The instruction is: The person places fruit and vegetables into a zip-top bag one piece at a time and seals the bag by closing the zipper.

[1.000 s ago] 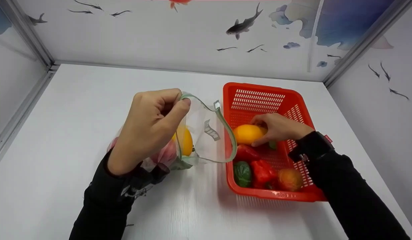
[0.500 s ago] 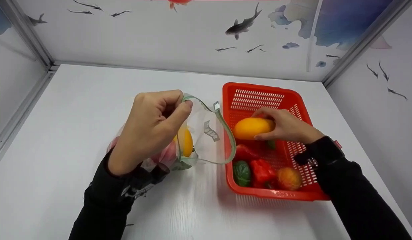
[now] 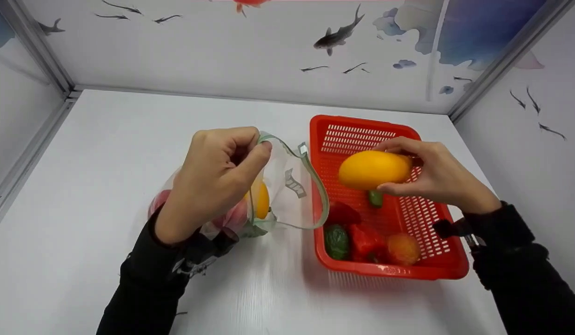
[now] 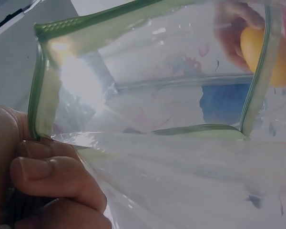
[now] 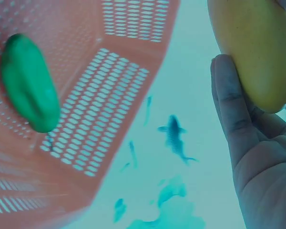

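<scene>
My left hand pinches the green-edged rim of a clear zip bag, whose mouth stands open toward the basket. In the left wrist view the bag's green zip edge frames the opening. Inside the bag are a yellow fruit and pinkish things, partly hidden by my hand. My right hand grips a yellow mango between thumb and fingers, held above the red basket. The right wrist view shows the mango close up, with fingers along its side.
In the basket lie a red pepper, a dark green vegetable, an orange-red round fruit, another red item and a small green pepper. Printed walls enclose the white table at the back and sides.
My right hand has lifted the mango up from the basket and drawn it to the right, uncovering the small green pepper. The left hand and bag have hardly moved.
</scene>
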A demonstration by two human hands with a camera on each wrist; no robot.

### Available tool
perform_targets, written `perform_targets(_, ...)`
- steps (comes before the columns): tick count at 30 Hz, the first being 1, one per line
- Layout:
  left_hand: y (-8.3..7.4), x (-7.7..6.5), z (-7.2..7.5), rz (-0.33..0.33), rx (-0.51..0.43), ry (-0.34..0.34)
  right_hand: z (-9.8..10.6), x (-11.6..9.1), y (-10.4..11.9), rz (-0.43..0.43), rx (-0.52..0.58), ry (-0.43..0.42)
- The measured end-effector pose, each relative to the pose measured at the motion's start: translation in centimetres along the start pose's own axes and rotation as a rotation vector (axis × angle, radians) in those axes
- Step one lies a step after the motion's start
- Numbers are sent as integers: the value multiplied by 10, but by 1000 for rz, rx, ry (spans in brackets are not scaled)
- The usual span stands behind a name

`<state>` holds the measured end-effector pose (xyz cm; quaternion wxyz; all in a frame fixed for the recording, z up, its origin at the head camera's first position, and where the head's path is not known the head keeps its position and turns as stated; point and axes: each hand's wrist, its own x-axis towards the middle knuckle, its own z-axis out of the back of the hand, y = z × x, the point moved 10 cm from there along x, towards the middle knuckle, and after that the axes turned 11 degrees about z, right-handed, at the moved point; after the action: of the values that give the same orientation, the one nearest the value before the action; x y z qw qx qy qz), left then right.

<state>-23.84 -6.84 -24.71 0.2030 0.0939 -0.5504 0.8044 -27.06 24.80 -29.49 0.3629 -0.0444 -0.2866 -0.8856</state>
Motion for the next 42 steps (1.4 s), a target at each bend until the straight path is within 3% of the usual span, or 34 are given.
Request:
perform_targets(5, -1, 0, -1, -4, -8, 2, 12, 1, 38, 78, 0, -76)
perform_targets(10, -2, 0, -2, -2, -16, 9, 10, 8, 74, 107, 11, -138)
perform_targets(21, -3, -3, -4, -1, -14, 18, -39, 40, 143, 219, -36, -158)
perform_targets(27, -4, -3, -2, 2, 1, 8, -69, 63, 155, 222, 18, -109)
perform_targets(32, -3, -3, -2, -4, -2, 14, -87, 81, 152, 200, 10, -85)
perform_targets(38, -7, -4, -3, -19, 0, 21, -103, 100, 153, 203, -39, -86)
perform_targets(42, -8, -5, -4, -27, -7, 23, -116, 111, 152, 184, -75, -38)
